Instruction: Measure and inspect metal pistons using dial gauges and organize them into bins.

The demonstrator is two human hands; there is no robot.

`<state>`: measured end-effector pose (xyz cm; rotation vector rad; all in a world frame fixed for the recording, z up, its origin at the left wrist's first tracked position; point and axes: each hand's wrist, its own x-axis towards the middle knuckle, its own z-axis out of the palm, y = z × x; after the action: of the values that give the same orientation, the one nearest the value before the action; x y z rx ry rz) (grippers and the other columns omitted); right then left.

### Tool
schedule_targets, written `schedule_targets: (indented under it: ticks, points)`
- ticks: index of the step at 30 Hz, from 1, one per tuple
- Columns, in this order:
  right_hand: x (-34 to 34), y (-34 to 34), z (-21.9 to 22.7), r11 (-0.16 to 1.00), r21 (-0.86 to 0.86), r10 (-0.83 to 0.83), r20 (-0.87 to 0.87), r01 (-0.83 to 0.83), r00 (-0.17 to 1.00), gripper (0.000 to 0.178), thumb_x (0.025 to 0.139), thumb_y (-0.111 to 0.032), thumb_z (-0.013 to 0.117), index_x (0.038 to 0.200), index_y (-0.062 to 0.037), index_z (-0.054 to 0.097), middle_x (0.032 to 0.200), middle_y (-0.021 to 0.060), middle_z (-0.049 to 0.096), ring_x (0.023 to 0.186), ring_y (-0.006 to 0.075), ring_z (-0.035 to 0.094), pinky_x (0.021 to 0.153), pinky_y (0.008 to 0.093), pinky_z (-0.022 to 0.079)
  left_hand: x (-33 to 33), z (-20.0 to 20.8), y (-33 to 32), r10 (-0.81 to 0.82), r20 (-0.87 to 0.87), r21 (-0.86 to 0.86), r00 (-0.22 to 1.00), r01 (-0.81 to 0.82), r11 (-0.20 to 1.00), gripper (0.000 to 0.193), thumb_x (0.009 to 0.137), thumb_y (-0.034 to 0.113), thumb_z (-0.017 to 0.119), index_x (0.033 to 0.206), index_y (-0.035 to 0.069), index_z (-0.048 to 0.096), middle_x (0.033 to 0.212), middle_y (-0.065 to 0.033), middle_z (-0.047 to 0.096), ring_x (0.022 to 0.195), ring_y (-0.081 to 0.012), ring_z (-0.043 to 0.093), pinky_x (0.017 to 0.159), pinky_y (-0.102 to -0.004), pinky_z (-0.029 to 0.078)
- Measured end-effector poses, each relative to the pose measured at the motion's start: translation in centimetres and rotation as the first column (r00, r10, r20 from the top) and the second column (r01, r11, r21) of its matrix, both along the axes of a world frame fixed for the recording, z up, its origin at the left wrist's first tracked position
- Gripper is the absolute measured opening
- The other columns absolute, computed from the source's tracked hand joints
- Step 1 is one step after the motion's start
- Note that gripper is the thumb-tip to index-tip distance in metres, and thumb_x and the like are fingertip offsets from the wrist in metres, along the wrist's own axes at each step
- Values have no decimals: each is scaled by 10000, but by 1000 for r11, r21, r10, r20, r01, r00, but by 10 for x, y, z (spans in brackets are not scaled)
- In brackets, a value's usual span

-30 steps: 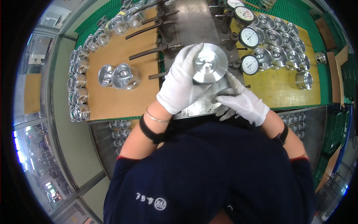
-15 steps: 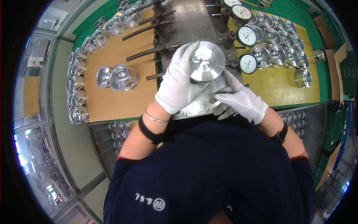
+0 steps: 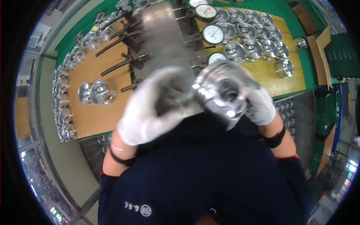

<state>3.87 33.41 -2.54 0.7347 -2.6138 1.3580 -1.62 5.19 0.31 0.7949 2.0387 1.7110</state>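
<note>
My right hand (image 3: 260, 107), in a white glove, grips a shiny metal piston (image 3: 219, 93). The piston is tilted in front of my body, and its round pin bore shows; motion blurs it somewhat. To its left, my left hand (image 3: 144, 110), gloved too, is curved with thumb and fingers apart and nothing between them; its fingertips are smeared. Beyond both hands runs a steel gauging fixture (image 3: 161, 41). A dial gauge (image 3: 213, 35) stands on its right side, and another dial gauge (image 3: 216, 57) is partly covered by the piston.
Two pistons (image 3: 102, 92) stand on the brown board (image 3: 101, 120) at left, with several more pistons along its far left edge. Dark rods (image 3: 112, 68) stick out left from the fixture. Rows of pistons (image 3: 253, 48) cover the yellow board (image 3: 290, 84) at right, near an open carton (image 3: 318, 56).
My left hand has let go of the piston and moved left. The piston, now in my right hand, has come nearer and turned from crown up to showing its side. The view has shifted.
</note>
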Motion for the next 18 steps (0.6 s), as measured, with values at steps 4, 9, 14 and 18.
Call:
schedule_targets:
  ticks: [4, 9, 14, 18]
  points:
    - [40, 67, -24, 441, -623, -280, 589, 646, 758, 364, 977, -170, 610, 1307, -19, 583, 1253, 174, 643, 1105, 298, 661, 898, 389, 574, -38, -15, -71, 522, -398, -236, 754, -634, 736, 495, 905, 114, 650, 1364, -16, 520, 1078, -146, 680, 975, -214, 686, 869, -350, 545]
    - [31, 181, -102, 196, -203, -486, 829, 959, 275, 425, 955, -201, 646, 1319, -3, 553, 1179, 163, 628, 997, 257, 675, 761, 362, 606, -48, -48, -135, 222, -601, -760, 768, -635, 138, 600, 929, 149, 628, 1455, -32, 402, 1142, -243, 675, 1040, -325, 677, 907, -406, 526]
    - [24, 251, -177, 172, -163, -389, 895, 972, 219, 296, 965, -128, 598, 1235, -10, 573, 1162, 155, 617, 996, 241, 622, 764, 367, 595, -52, -82, -145, -147, -701, -712, 698, -696, 92, 337, 927, 322, 649, 1018, -2, 632, 874, -212, 694, 787, -396, 681, 734, -476, 559]
    - [12, 246, -170, 114, -159, -360, 913, 981, 190, 205, 975, -95, 568, 1164, -16, 583, 1172, 126, 592, 985, 256, 599, 856, 413, 573, -52, -77, -142, -41, -639, -768, 768, -640, -10, 339, 927, 354, 642, 976, 20, 675, 827, -208, 693, 789, -400, 684, 740, -485, 552]
